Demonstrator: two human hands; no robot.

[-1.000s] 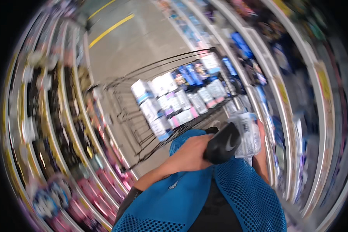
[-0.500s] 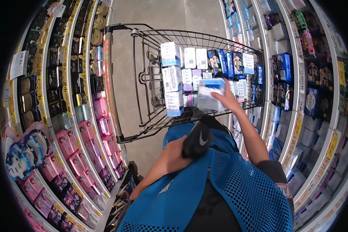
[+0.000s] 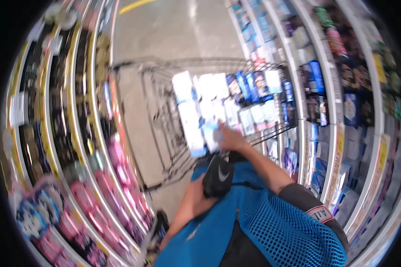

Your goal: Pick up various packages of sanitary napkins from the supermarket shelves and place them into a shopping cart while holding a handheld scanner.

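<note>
A wire shopping cart (image 3: 153, 129) stands across the aisle, loaded with rows of white packs (image 3: 182, 84) and several dark blue packs (image 3: 249, 84). My right hand (image 3: 231, 138) reaches over the cart's near side, its fingers closed at the right edge of a white and light-blue pack (image 3: 212, 137) among the other packs. Blur and glare hide much of its fingertips. Near my body, my left hand (image 3: 198, 198) is closed round a dark grey fabric thing (image 3: 218, 176) with a pale curved mark; its kind is unclear and it covers most of the fingers.
Shelves on the left hold pink packs (image 3: 82, 196) and dark packs (image 3: 62, 107). More blue packs (image 3: 316, 78) and white packs fill the shelves on the right, close to the cart's end. A price rail (image 3: 338, 151) runs along the right shelf edge. Grey floor (image 3: 178, 31) stretches beyond the cart.
My right hand has moved left and down with the white and light-blue pack, from above the cart's load to its near-left part. The view has shifted; my left hand keeps its hold.
</note>
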